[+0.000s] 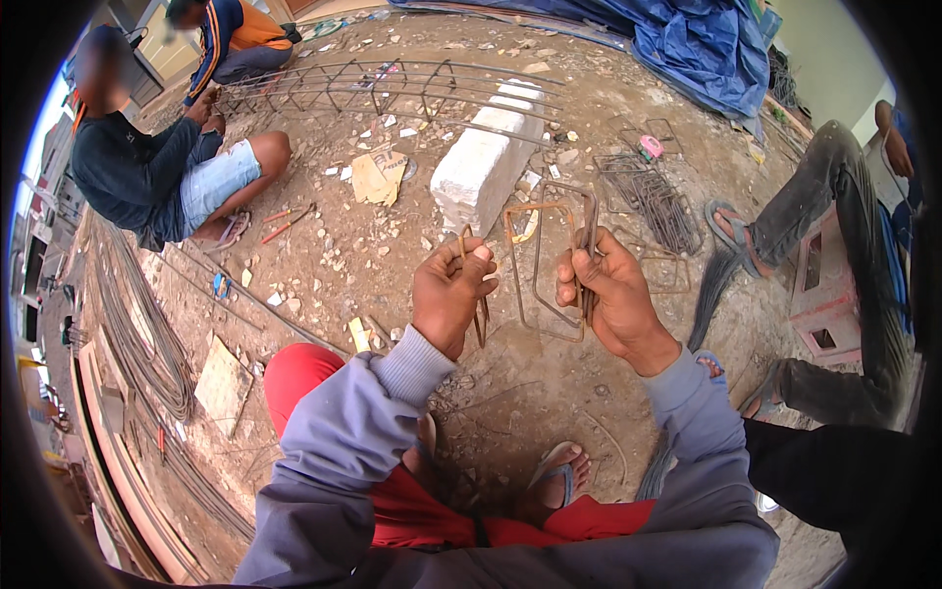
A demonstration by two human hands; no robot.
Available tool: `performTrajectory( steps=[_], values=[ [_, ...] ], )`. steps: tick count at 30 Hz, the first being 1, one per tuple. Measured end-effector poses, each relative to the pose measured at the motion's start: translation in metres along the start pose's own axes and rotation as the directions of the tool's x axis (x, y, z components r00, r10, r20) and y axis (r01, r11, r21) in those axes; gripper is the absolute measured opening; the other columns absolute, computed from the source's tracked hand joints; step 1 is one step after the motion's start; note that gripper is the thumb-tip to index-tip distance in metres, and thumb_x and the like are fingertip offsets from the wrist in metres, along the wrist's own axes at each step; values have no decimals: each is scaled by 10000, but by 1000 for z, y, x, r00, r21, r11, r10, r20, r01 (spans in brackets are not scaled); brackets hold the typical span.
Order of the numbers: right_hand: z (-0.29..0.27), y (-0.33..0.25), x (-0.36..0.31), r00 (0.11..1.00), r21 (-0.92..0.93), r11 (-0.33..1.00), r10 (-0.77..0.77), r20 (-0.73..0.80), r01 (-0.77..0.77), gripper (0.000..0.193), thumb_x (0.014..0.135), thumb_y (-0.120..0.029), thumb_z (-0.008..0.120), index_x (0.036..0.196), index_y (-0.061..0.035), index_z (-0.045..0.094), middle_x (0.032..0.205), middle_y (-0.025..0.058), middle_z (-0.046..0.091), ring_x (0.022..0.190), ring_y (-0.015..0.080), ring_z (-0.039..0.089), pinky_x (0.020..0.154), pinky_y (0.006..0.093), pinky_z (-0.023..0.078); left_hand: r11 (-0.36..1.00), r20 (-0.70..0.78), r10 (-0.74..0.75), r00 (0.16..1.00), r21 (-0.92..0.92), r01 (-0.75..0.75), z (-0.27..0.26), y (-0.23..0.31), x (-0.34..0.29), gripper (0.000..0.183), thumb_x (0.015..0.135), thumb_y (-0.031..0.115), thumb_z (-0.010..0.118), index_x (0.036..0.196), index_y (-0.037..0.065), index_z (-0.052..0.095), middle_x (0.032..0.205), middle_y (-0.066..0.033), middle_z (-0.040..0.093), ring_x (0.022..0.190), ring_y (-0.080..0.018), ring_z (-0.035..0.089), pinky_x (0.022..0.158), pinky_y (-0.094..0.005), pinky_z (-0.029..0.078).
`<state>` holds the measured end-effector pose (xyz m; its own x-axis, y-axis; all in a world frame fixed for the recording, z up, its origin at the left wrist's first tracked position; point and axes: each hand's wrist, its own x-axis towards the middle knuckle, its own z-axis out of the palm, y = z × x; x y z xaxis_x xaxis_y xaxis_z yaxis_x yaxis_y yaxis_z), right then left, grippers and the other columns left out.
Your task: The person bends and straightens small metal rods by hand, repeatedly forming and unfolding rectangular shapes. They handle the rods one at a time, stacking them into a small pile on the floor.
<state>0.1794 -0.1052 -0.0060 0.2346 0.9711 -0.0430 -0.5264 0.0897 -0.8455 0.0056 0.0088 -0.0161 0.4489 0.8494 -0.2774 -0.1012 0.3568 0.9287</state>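
My left hand [446, 299] is closed, pinching a thin bent-steel stirrup [482, 332] that shows almost edge-on. Just to its right, my right hand [620, 302] grips several rectangular rebar stirrups [591, 224] in a bundle. Their rusty brown frames fan out leftward between my hands, the loops held upright above the dirt. A gap separates the left hand's stirrup from the bundle. How many pieces the left fingers hold is hard to make out.
A pile of stirrups [659, 206] lies beyond my right hand, near a white block [491, 162] supporting a rebar cage [425, 93]. Two people crouch far left; another person's legs [834, 187] are at right. Wire strands [714, 290] and pliers [287, 226] lie on the ground.
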Motion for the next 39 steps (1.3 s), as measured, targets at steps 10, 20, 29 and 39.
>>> performTrajectory(
  steps=[10, 20, 29, 39],
  values=[
    [5, -1, -4, 993, -42, 992, 118, -28, -119, 165, 1016, -174, 550, 1118, -55, 501, 873, 68, 622, 706, 132, 628, 645, 269, 537, 991, 29, 88, 996, 94, -91, -2, -3, -2, 440, 864, 34, 731, 1240, -46, 516, 1078, -102, 635, 903, -148, 629, 766, -276, 545],
    [6, -17, -6, 957, -204, 951, 261, 124, -232, 205, 1043, -192, 484, 1125, -7, 520, 948, 129, 675, 792, 179, 689, 711, 292, 581, 988, 21, 149, 989, 35, -149, -6, -4, 4, 308, 850, -22, 728, 1128, -33, 596, 933, -77, 704, 788, -112, 654, 696, -228, 542],
    [4, -21, -7, 928, -199, 928, 344, 143, -314, 289, 1057, -230, 443, 1162, 27, 522, 1018, 198, 680, 859, 241, 715, 748, 334, 608, 997, 4, 72, 997, 17, -72, -1, 0, 0, 290, 866, 9, 727, 1121, -11, 592, 922, -68, 705, 775, -109, 651, 697, -237, 544],
    [-1, -29, -4, 941, -111, 937, 336, 38, -331, 360, 1071, -279, 387, 1162, 39, 529, 1051, 238, 680, 862, 272, 726, 693, 337, 630, 1000, 42, -3, 999, 29, 2, -2, -3, -1, 223, 882, 22, 709, 1071, 46, 592, 851, -37, 694, 749, -106, 641, 673, -248, 538]
  ],
)
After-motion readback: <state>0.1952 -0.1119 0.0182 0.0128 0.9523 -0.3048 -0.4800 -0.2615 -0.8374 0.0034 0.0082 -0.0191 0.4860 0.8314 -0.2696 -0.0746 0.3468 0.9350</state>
